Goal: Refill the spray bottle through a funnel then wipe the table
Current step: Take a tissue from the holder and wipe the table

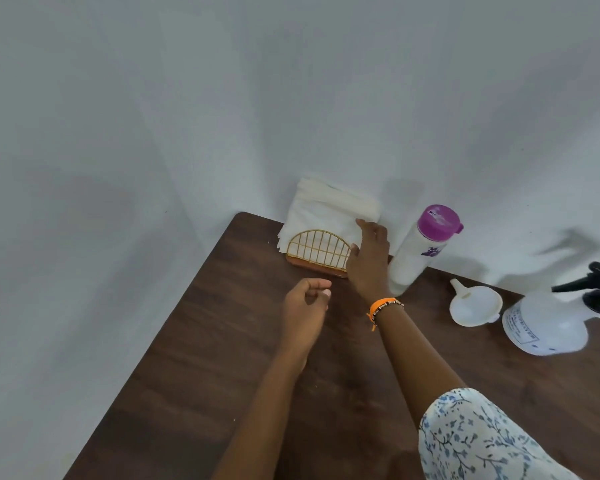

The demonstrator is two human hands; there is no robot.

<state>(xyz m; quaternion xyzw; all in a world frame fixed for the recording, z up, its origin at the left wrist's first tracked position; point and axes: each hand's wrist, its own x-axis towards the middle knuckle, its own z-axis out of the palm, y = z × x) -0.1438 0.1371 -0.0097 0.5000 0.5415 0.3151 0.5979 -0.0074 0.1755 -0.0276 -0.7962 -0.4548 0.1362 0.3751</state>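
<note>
From the head camera, the sprayer [551, 320] sits at the right edge of the table [222, 341], its black trigger head cut off by the frame and blurred; the print on its translucent white body cannot be read. It stands upright, just beside the white funnel [473, 303], which lies on the table with its spout pointing back toward the wall. A white bottle [420, 251] with a purple cap stands left of the funnel, its lower left side hidden by the right hand [369, 258]. That hand, fingers fairly straight, reaches to the napkins [326, 213] in a gold wire holder [317, 249]; whether it pinches a sheet cannot be told. The left hand [305, 303] hovers over the table, fingers loosely curled, holding nothing.
</note>
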